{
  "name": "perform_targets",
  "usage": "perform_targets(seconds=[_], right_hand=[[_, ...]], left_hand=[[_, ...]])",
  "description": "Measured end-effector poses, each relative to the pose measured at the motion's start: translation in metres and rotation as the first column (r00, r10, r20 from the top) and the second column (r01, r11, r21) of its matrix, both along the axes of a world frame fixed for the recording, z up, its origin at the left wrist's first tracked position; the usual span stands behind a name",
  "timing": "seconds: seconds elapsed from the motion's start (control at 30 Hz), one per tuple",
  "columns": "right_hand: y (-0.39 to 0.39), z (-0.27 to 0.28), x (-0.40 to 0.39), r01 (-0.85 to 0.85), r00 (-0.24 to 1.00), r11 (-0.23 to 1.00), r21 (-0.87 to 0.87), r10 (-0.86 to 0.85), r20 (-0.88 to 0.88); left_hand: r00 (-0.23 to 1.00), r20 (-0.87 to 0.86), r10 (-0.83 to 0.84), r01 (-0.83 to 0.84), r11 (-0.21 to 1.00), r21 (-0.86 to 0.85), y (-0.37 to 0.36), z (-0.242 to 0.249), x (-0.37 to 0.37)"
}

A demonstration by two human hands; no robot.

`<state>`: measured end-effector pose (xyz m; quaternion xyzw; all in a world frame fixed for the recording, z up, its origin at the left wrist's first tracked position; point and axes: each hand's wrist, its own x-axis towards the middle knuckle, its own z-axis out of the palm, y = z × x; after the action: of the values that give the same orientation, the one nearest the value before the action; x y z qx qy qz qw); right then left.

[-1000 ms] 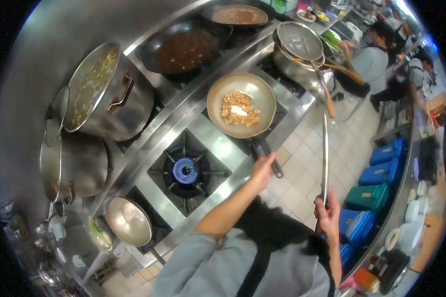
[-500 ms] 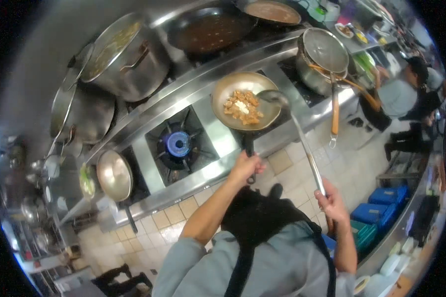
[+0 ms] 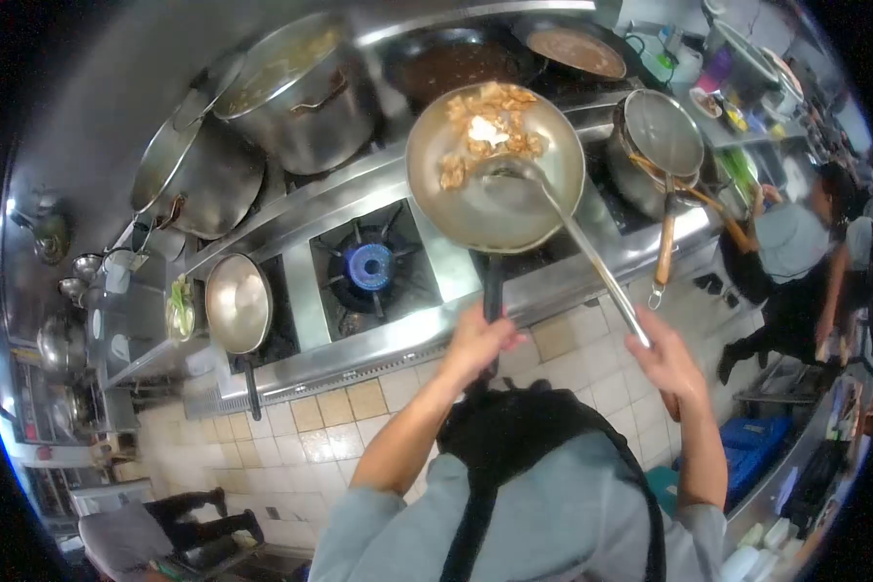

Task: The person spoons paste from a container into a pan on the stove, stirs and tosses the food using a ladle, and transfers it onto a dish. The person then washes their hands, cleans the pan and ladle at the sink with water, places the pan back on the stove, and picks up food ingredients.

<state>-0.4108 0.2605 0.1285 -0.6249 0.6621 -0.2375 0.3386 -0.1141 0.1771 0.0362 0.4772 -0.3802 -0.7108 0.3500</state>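
My left hand is clamped on the pan handle, pan lifted off the range and tilted away from me, handle's long axis running straight toward my body. Right hand is closed round the ladle shaft; its bowl rests inside the pan, just beside the fried pieces piled at the far rim.

A steel cooking range stands against a steel wall above a beige tiled floor

Steel stove range under pots.
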Motion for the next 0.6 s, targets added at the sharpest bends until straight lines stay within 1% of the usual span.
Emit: perform_targets(seconds=[0.03, 0.07, 0.1, 0.13, 0.17, 0.23, 0.27, 0.33, 0.37, 0.4, 0.43, 0.47, 0.5, 0.53, 0.57, 0.6], right_hand=[[0.008, 0.003, 0.001, 0.013, 1.0, 0.999, 0.042, -0.014, 0.026], [0.016, 0.005, -0.001, 0.019, 0.999, 0.998, 0.054, -0.021, 0.026], [0.025, 0.007, -0.005, 0.012, 0.998, 0.992, 0.123, -0.02, 0.061], [0.03, 0.007, -0.007, 0.002, 0.995, 0.982, 0.189, -0.021, 0.099], [0.032, 0.006, -0.007, 0.005, 0.994, 0.981, 0.192, -0.025, 0.102], [0.032, 0.006, -0.007, -0.031, 0.999, 0.986, 0.165, 0.029, 0.015], [0.026, 0.005, -0.004, -0.022, 1.0, 0.986, 0.167, 0.02, 0.017], [0.009, 0.0, 0.005, 0.102, 0.993, 0.965, 0.242, -0.083, -0.087], [0.011, -0.006, 0.004, 0.105, 0.992, 0.964, 0.244, -0.086, -0.089], [0.017, -0.015, 0.006, 0.085, 0.996, 0.99, 0.113, -0.082, -0.029], [0.023, -0.022, 0.008, 0.075, 0.997, 0.997, -0.023, -0.074, 0.034], [0.035, -0.026, 0.006, 0.081, 0.996, 0.997, -0.015, -0.081, 0.039], [0.046, -0.029, -0.001, 0.07, 0.993, 0.998, 0.002, -0.07, 0.097], [0.052, -0.029, -0.005, 0.058, 0.987, 0.998, 0.013, -0.06, 0.152], [0.056, -0.023, -0.007, 0.061, 0.987, 0.998, 0.012, -0.062, 0.149], [0.059, -0.011, -0.008, 0.04, 0.994, 0.995, 0.091, -0.049, 0.097]], left_hand=[[1.0, 0.002, -0.007, 0.007, 1.0, 0.005, 0.0, 0.001, 0.001], [0.998, 0.055, -0.016, 0.017, 1.0, -0.009, 0.001, 0.002, 0.003], [0.994, 0.108, -0.022, 0.025, 0.999, -0.023, 0.002, 0.001, 0.004], [0.996, 0.09, -0.021, 0.019, 1.0, 0.014, -0.004, 0.001, 0.005], [0.995, 0.092, -0.024, 0.023, 1.0, 0.017, -0.008, 0.001, 0.007], [0.991, 0.108, -0.075, 0.076, 0.997, -0.004, -0.016, 0.005, 0.009], [0.992, 0.091, -0.087, 0.086, 0.996, 0.013, -0.018, 0.01, 0.008], [0.994, 0.081, -0.079, 0.079, 0.997, 0.002, -0.003, -0.008, 0.006], [0.995, 0.07, -0.066, 0.067, 0.998, -0.015, 0.008, -0.015, 0.005], [0.974, 0.211, -0.079, 0.085, 0.996, -0.021, 0.019, -0.01, 0.005], [0.973, 0.216, -0.087, 0.094, 0.995, -0.021, 0.019, -0.011, 0.003], [0.986, 0.149, -0.076, 0.074, 0.997, 0.017, 0.023, -0.013, 0.001], [0.995, 0.079, -0.059, 0.055, 0.997, 0.054, 0.027, -0.015, -0.001], [0.995, 0.077, -0.062, 0.058, 0.997, 0.055, 0.025, -0.015, -0.002], [0.996, 0.067, -0.058, 0.055, 0.997, 0.045, 0.017, -0.013, -0.003], [0.997, 0.056, -0.054, 0.052, 0.998, 0.03, 0.006, -0.01, -0.004]])
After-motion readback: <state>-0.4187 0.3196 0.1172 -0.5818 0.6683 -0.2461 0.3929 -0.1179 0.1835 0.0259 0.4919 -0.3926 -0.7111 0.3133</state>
